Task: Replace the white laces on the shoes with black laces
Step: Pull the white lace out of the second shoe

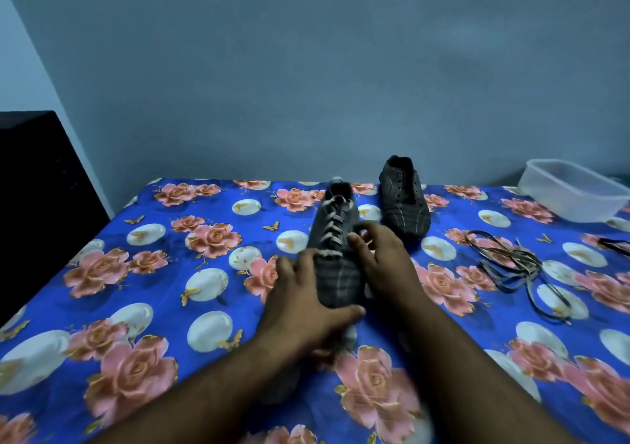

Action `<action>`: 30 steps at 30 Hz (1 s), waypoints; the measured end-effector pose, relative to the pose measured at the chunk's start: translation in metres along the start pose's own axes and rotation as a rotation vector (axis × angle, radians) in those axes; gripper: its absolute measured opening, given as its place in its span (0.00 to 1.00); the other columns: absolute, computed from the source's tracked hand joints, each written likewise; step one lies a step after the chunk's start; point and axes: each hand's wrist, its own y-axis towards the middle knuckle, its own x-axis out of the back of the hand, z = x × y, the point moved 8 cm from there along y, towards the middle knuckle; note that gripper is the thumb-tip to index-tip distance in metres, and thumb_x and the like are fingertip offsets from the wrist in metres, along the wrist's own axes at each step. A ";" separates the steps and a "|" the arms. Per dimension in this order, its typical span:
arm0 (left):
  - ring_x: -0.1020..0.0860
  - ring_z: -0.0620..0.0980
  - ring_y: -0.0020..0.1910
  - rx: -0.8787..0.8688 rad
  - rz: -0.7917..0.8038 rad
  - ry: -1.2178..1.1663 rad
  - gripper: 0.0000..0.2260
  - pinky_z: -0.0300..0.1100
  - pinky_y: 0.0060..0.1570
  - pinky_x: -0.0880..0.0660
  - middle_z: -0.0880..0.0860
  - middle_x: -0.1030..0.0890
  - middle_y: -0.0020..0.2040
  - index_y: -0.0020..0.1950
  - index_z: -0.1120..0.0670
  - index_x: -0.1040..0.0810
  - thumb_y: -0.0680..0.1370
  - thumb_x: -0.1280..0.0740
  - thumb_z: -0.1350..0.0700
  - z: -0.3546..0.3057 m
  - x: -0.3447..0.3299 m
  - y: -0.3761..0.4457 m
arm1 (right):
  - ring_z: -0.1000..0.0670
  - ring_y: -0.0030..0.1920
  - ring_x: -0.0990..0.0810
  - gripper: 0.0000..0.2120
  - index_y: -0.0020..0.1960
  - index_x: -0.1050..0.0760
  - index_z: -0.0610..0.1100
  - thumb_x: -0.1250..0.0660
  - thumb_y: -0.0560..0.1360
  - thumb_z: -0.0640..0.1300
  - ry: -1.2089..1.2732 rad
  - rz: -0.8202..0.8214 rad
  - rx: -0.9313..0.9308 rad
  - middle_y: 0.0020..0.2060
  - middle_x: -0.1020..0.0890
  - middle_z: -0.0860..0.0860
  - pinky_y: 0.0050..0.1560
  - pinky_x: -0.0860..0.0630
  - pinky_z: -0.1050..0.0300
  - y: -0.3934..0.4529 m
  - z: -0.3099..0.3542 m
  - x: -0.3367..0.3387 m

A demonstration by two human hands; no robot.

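Note:
A grey shoe with white laces (335,239) lies in the middle of the bed, toe toward me. My left hand (300,304) grips its toe from the left, thumb wrapped under the front. My right hand (383,259) holds the shoe's right side, with curled fingers at the lower laces. A second dark shoe (404,199), without laces, stands behind and to the right. A loose tangle of laces (511,263), both dark and pale, lies on the sheet at the right.
A blue floral bedsheet (170,273) covers the surface. A clear plastic container (572,189) sits at the far right edge. Another dark lace end (613,246) pokes in at the right. A black object (37,188) stands at the left, a blue wall behind.

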 end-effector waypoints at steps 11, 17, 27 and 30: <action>0.19 0.47 0.50 0.079 0.122 -0.455 0.35 0.53 0.54 0.20 0.48 0.20 0.55 0.65 0.44 0.27 0.66 0.32 0.25 -0.005 0.009 0.083 | 0.63 0.56 0.24 0.17 0.68 0.25 0.46 0.32 0.81 0.48 0.234 -0.088 0.047 0.57 0.22 0.49 0.56 0.28 0.69 0.003 0.003 0.025; 0.20 0.46 0.55 -0.207 -0.156 -0.529 0.11 0.40 0.55 0.22 0.48 0.21 0.60 0.61 0.43 0.20 0.79 0.29 0.52 -0.014 0.005 0.099 | 0.47 0.70 0.30 0.21 0.76 0.32 0.52 0.39 0.83 0.47 0.051 0.039 0.161 0.69 0.26 0.48 0.74 0.36 0.45 0.003 0.016 0.012; 0.21 0.48 0.44 0.110 0.047 -1.374 0.13 0.46 0.44 0.30 0.49 0.17 0.42 0.35 0.49 0.21 0.78 0.39 0.57 0.018 -0.004 0.118 | 0.44 0.60 0.28 0.16 0.53 0.21 0.51 0.39 0.79 0.61 -0.338 -0.033 0.023 0.53 0.25 0.51 0.60 0.30 0.45 0.007 -0.004 0.028; 0.24 0.48 0.33 0.240 -0.075 -1.628 0.15 0.42 0.37 0.29 0.49 0.25 0.32 0.34 0.49 0.30 0.80 0.38 0.52 0.035 0.007 0.127 | 0.45 0.57 0.30 0.29 0.45 0.20 0.52 0.48 0.74 0.73 -0.438 0.012 -0.042 0.46 0.29 0.53 0.56 0.29 0.46 0.011 -0.017 0.035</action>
